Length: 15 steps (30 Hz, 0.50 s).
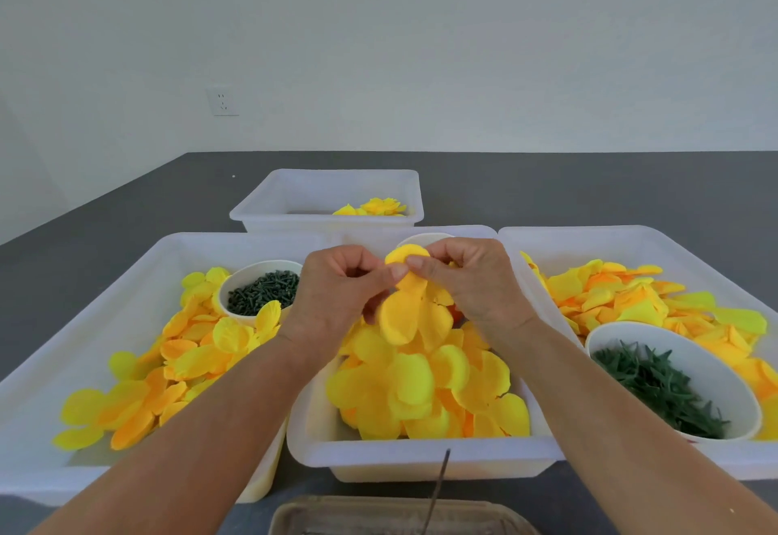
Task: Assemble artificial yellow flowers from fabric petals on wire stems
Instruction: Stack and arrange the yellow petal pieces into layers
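Observation:
Over the middle white bin, my left hand and my right hand pinch the same yellow fabric petal piece between thumbs and fingertips. Its lobes hang down between the hands. Below them the bin holds a heap of loose yellow petals. A thin wire stem pokes up from a beige tray at the bottom edge.
A left bin holds yellow-orange petals and a bowl of dark green pieces. The right bin has petals and a bowl of green leaf parts. Behind, a far bin contains yellow flowers.

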{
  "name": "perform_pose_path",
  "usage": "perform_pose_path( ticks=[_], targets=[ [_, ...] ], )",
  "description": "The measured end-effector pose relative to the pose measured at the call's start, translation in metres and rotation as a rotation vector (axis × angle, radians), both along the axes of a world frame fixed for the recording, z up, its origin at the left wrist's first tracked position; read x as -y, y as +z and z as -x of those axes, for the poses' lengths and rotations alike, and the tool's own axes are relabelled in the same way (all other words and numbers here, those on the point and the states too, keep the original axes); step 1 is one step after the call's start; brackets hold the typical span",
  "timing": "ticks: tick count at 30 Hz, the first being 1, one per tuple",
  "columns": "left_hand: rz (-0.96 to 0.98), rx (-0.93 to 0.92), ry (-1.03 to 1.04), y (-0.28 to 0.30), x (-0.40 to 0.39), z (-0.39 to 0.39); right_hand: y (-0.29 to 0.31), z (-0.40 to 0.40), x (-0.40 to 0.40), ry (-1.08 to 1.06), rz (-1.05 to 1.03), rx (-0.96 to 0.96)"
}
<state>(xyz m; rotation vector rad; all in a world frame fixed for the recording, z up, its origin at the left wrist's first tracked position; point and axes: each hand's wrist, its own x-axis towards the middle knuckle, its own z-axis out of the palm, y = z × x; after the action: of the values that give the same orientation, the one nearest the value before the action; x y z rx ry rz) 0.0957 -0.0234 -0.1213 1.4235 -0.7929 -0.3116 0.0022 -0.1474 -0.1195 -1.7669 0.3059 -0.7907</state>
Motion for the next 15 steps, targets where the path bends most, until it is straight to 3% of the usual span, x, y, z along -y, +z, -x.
perform_pose_path(
  ticks=[4,8,11,15],
  targets=[
    [0.096,-0.142,-0.076,0.0051,-0.0012,-0.0006,0.0041,0.0004,-0.0007,0.235,-0.502,-0.02],
    [0.063,-0.247,-0.185,0.0067,-0.0011,-0.0037,0.0076,-0.0005,-0.0041,0.403,-0.64,-0.038],
    [0.009,-0.282,-0.211,0.0063,-0.003,-0.0056,0.0054,-0.0002,-0.0029,0.336,-0.593,-0.047],
    [-0.135,-0.207,-0.162,0.0038,-0.0008,-0.0008,-0.002,-0.0028,-0.0004,-0.052,-0.051,-0.056]
  ],
)
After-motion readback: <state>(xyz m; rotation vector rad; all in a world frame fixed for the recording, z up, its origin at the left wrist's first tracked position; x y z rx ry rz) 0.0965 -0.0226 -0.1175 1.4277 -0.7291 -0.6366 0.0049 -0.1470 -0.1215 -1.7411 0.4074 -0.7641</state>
